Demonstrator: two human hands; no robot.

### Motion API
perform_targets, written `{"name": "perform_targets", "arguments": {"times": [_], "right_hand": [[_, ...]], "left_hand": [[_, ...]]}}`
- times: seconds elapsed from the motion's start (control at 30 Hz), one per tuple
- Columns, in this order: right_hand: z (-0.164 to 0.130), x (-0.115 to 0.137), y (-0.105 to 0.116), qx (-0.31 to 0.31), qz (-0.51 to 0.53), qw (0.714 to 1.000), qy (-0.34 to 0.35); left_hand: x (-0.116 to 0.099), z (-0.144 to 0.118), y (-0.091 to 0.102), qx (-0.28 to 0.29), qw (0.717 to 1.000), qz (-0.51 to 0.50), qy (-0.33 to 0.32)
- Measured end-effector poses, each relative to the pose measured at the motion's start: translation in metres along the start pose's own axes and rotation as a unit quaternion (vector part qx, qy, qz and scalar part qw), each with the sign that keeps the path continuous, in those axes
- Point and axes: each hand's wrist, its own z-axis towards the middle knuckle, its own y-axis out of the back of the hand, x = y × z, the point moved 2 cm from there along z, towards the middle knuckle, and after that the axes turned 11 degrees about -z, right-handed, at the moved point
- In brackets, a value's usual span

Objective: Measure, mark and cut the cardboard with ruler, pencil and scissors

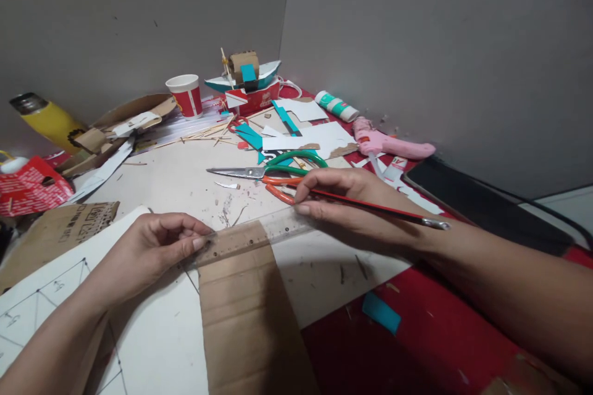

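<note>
A clear ruler (252, 236) lies across the upper end of a brown cardboard strip (250, 321). My left hand (160, 244) pinches the ruler's left end between thumb and fingers. At its right end, my right hand (345, 200) pinches it too, with a red and black pencil (370, 205) held in the same hand, slanting back over the wrist. Scissors (250, 173) with green and orange handles lie just beyond the ruler, their blades toward the left. Beneath my left arm is a white sheet (157, 333) with drawn lines and dots.
A pink glue gun (393, 145), a roll-shaped green and white tube (336, 105) and paper scraps (324, 139) lie at the back right. Behind stand a paper cup (186, 97) and a model boat (250, 77). A yellow bottle (49, 123) leans at the left.
</note>
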Motion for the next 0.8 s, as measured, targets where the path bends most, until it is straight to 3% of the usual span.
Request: {"name": "perform_targets", "arguments": {"times": [0.57, 0.8], "right_hand": [[-0.001, -0.02, 0.012, 0.084, -0.048, 0.993, 0.068], [-0.002, -0.017, 0.013, 0.133, -0.1, 0.986, 0.029]], "left_hand": [[0.003, 0.002, 0.003, 0.015, 0.999, 0.038, 0.017], [-0.003, 0.001, -0.006, 0.012, 1.0, 0.017, 0.019]]}}
